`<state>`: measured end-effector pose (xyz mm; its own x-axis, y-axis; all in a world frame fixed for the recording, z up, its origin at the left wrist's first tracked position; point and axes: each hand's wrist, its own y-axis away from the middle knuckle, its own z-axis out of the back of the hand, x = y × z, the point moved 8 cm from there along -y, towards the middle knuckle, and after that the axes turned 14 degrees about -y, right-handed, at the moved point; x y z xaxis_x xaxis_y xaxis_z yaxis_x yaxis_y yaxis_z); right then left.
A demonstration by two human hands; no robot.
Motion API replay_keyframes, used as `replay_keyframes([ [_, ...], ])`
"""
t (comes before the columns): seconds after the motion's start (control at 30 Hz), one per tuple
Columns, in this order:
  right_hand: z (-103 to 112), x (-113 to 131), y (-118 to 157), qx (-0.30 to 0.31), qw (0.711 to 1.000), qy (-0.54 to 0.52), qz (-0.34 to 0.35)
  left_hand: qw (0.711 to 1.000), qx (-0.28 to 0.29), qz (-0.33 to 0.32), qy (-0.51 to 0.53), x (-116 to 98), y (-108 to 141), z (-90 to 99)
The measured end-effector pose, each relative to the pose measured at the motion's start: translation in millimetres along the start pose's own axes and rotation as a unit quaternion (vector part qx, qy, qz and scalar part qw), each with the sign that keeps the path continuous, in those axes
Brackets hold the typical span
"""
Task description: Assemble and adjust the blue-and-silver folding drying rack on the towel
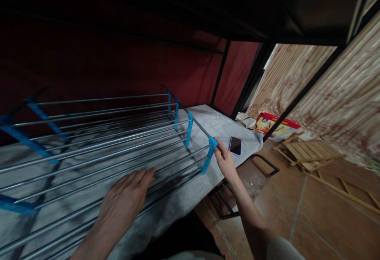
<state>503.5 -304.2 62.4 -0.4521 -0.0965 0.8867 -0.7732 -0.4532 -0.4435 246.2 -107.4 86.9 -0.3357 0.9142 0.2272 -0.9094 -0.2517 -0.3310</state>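
A shoe-rack-like frame of grey metal tubes (118, 144) with blue plastic brackets lies across the grey cloth-covered table. The fingers of my right hand (225, 160) are closed on the blue bracket (213, 142) at the rack's near right corner. Over the front tubes lies my left hand (127, 196), its fingers stretched out and close together. The undersides of its fingertips and the thumb are hidden. More blue brackets (29, 139) join the tubes at the left end, partly cut off by the view's edge.
A phone (235, 146) lies on the table (208, 113) right of the rack, with an open book (246, 120) farther back. Black posts and a dark overhead panel frame the table. On the tiled floor are a red-yellow box (276, 125) and folded wooden slats (313, 153).
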Motion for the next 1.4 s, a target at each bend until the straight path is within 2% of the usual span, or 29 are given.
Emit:
replay_keyframes([
  [0.13, -1.4, -1.5, -1.2, 0.033, 0.999, -0.021, 0.007, 1.000, -0.013, -0.010, -0.004, 1.6, -3.3, 8.1],
  [0.4, -9.1, -1.6, -9.2, 0.060, 0.998, 0.007, 0.031, 1.000, 0.004, -0.010, 0.002, 6.0, 1.1, 0.9],
  [0.53, -12.2, -5.8, -10.4, 0.060, 0.998, 0.006, 0.019, 0.999, 0.022, 0.009, 0.021, 1.7, -6.7, 1.0],
  [0.63, -11.7, -8.5, -10.1, 0.049, 0.999, -0.003, 0.012, 0.996, 0.070, 0.021, 0.043, -16.6, -25.6, 2.6],
  [0.77, -11.5, -10.3, -10.0, 0.050, 0.999, 0.001, 0.005, 0.989, 0.118, -0.009, 0.091, -63.3, -67.9, 10.3],
  [0.9, -11.7, -9.3, -10.1, 0.051, 0.999, 0.010, 0.009, 0.978, 0.129, -0.041, 0.158, -110.8, -114.0, 13.1],
  [1.0, -12.2, -8.4, -9.7, 0.048, 0.999, 0.018, 0.016, 0.970, 0.111, -0.048, 0.210, -133.9, -141.3, 9.6],
  [1.1, -13.3, -6.5, -9.0, 0.053, 0.998, 0.008, 0.025, 0.962, 0.112, -0.026, 0.247, -141.7, -157.5, -0.4],
  [1.2, -13.7, -4.1, -8.3, 0.058, 0.998, -0.005, 0.029, 0.959, 0.129, 0.012, 0.252, -139.2, -163.0, -11.2],
  [1.4, -11.9, -3.0, -6.5, 0.046, 0.998, -0.009, 0.031, 0.970, 0.121, 0.039, 0.209, -139.0, -160.7, -9.2],
])
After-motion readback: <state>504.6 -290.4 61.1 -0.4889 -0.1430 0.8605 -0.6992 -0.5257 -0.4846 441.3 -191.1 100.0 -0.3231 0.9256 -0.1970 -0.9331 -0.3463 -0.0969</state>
